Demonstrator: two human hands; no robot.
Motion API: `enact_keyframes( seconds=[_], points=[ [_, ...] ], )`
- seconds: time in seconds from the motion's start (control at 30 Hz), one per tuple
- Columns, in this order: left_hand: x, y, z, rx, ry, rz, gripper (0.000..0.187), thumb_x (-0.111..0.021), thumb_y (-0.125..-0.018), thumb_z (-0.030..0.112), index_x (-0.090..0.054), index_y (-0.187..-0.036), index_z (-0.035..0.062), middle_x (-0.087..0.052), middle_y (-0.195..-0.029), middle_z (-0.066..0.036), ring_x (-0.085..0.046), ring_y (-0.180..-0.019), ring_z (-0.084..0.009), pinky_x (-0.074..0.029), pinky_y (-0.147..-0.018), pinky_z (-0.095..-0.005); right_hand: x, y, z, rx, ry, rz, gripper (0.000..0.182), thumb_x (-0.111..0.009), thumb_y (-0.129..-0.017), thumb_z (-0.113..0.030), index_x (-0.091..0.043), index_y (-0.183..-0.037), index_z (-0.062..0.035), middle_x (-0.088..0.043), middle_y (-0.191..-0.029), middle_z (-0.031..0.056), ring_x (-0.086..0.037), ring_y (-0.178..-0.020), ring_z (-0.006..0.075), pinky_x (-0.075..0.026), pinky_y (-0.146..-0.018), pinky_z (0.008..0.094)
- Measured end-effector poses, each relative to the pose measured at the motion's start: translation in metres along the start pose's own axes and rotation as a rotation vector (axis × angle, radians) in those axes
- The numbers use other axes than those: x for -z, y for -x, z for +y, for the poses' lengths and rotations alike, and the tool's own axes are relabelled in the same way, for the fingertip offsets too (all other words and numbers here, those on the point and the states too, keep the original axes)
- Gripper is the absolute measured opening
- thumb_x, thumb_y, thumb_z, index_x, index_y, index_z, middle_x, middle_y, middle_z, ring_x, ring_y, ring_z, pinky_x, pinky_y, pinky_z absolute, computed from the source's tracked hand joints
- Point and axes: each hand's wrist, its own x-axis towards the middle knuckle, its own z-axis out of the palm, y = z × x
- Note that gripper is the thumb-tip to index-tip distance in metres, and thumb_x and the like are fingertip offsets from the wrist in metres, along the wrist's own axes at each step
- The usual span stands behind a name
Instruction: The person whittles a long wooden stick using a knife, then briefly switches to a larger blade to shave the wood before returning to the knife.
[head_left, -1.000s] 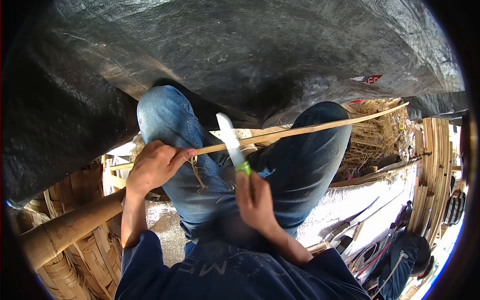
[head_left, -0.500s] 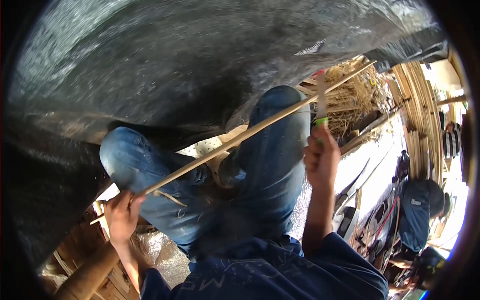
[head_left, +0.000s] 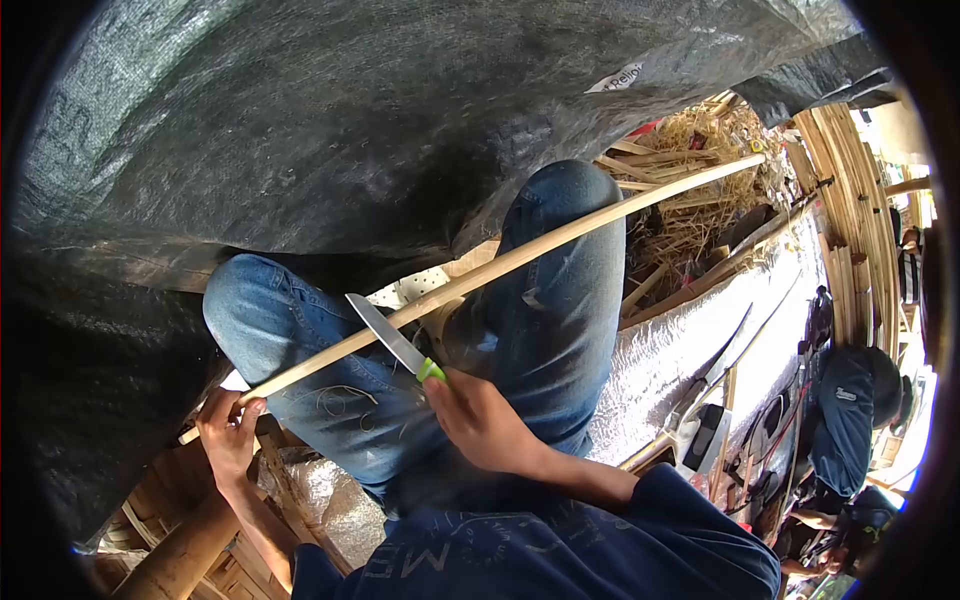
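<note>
A long, pale wooden stick [head_left: 540,244] runs aslant across my bent knees, its far end up at the right. Near its lower left end, my left hand [head_left: 228,432] grips it between thumb and fingers. My right hand [head_left: 480,418] is closed around the green handle of a knife [head_left: 390,334]. The blade lies across the stick between my knees, its tip pointing up and left. Most of the handle is hidden in my fist. Thin curled shavings [head_left: 345,400] rest on the jeans by my left thigh.
A dark tarp [head_left: 300,130] hangs close in front of me. Straw and wood scraps [head_left: 700,190] lie beyond my right knee. Silvery sheeting [head_left: 670,370] with tools on it is to my right, and long wood strips [head_left: 850,220] stand behind. A round pole [head_left: 175,550] is at lower left.
My right hand has swung the knife from the stick's far part, beside my right knee, leftward and down to between my knees. My left hand stays on the near end.
</note>
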Motion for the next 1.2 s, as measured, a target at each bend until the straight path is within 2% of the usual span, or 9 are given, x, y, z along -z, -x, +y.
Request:
enact_keyframes(
  seconds=[0.13, 0.27, 0.43, 0.5, 0.53, 0.63, 0.77, 0.97, 1.2],
  points=[
    [0.004, 0.003, 0.003, 0.054, 0.021, -0.032, 0.024, -0.076, -0.074, 0.015, -0.06, -0.076, -0.003, -0.055, -0.064, -0.011, -0.048, -0.054, -0.0214, -0.037, -0.051, -0.0329, 0.033, -0.019, 0.038, -0.035, -0.18, 0.331, 0.028, -0.039, -0.101, -0.028, -0.057, -0.101, -0.0059, -0.057, -0.076, 0.0009, -0.055, -0.063, 0.0117, -0.048, -0.058, 0.0273],
    [-0.001, 0.006, -0.001, -0.002, -0.028, 0.062, 0.023, -0.077, -0.073, 0.015, -0.061, -0.076, -0.0019, -0.055, -0.062, -0.01, -0.048, -0.054, -0.0204, -0.037, -0.051, -0.0322, 0.027, -0.021, 0.026, 0.439, 0.48, 0.429, 0.022, -0.043, -0.099, -0.021, -0.05, -0.085, -0.0055, -0.045, -0.062, -0.0035, -0.048, -0.053, 0.0127, -0.039, -0.047, 0.0268],
    [-0.004, 0.015, -0.007, -0.041, -0.127, 0.138, 0.023, -0.078, -0.07, 0.014, -0.062, -0.074, -0.0008, -0.056, -0.062, -0.01, -0.046, -0.051, -0.0204, -0.036, -0.05, -0.0334, 0.097, -0.02, 0.068, 0.183, -1.054, -0.02, 0.033, -0.029, -0.103, -0.028, -0.053, -0.099, -0.0046, -0.054, -0.086, 0.0032, -0.054, -0.068, 0.0166, -0.047, -0.065, 0.0318],
    [-0.012, 0.016, -0.008, -0.026, -0.106, 0.142, 0.023, -0.079, -0.069, 0.014, -0.063, -0.076, -0.0009, -0.058, -0.064, -0.01, -0.05, -0.052, -0.0205, -0.039, -0.05, -0.0331, -0.001, -0.007, 0.04, -0.023, -0.35, 0.306, 0.022, -0.05, -0.094, -0.019, -0.054, -0.107, -0.0015, -0.057, -0.088, 0.0078, -0.056, -0.086, 0.0173, -0.047, -0.073, 0.0356],
    [-0.016, 0.015, -0.004, -0.051, -0.111, 0.16, 0.023, -0.08, -0.068, 0.013, -0.064, -0.076, -0.001, -0.059, -0.065, -0.01, -0.052, -0.053, -0.0203, -0.04, -0.051, -0.0324, -0.02, 0.007, 0.015, -0.186, -0.394, 0.038, 0.024, -0.056, -0.086, -0.013, -0.055, -0.107, -0.0004, -0.057, -0.095, 0.0116, -0.056, -0.092, 0.0192, -0.046, -0.08, 0.036],
    [-0.017, 0.009, 0.025, -0.095, -0.1, 0.11, 0.022, -0.081, -0.065, 0.009, -0.065, -0.077, -0.0008, -0.063, -0.068, -0.009, -0.059, -0.058, -0.0189, -0.045, -0.052, -0.0292, 0.004, -0.009, 0.018, 0.063, 0.389, 0.162, 0.021, -0.05, -0.095, -0.023, -0.053, -0.095, -0.0019, -0.051, -0.073, 0.0114, -0.055, -0.075, 0.0186, -0.044, -0.066, 0.0365],
    [-0.055, -0.007, 0.089, -0.225, -0.062, 0.194, 0.022, -0.08, -0.068, 0.014, -0.065, -0.078, 0.001, -0.063, -0.068, -0.007, -0.059, -0.056, -0.0183, -0.045, -0.049, -0.0276, 0.061, -0.021, -0.016, -0.188, -0.538, 0.44, 0.031, -0.042, -0.1, -0.032, -0.045, -0.082, -0.0075, -0.038, -0.057, -0.0004, -0.04, -0.045, 0.0066, -0.031, -0.038, 0.0235],
    [-0.054, -0.042, 0.099, -0.365, -0.06, 0.027, 0.029, -0.077, -0.068, 0.017, -0.068, -0.092, 0.0041, -0.065, -0.091, -0.007, -0.059, -0.089, -0.0241, -0.044, -0.079, -0.0373, 0.037, -0.031, -0.002, -0.14, -0.57, 0.35, 0.036, -0.041, -0.099, -0.038, -0.042, -0.079, -0.0076, -0.032, -0.057, -0.0031, -0.027, -0.04, 0.0034, -0.022, -0.033, 0.0199],
    [-0.023, -0.007, 0.054, -0.116, -0.202, 0.167, 0.032, -0.079, -0.06, 0.01, -0.07, -0.091, 0.0071, -0.06, -0.094, -0.004, -0.054, -0.087, -0.0232, -0.044, -0.075, -0.0362, 0.04, -0.031, 0.007, -0.115, -0.664, 0.331, 0.031, -0.044, -0.099, -0.034, -0.047, -0.087, -0.0056, -0.036, -0.059, -0.0029, -0.033, -0.042, 0.0045, -0.026, -0.037, 0.0206]
  ],
)
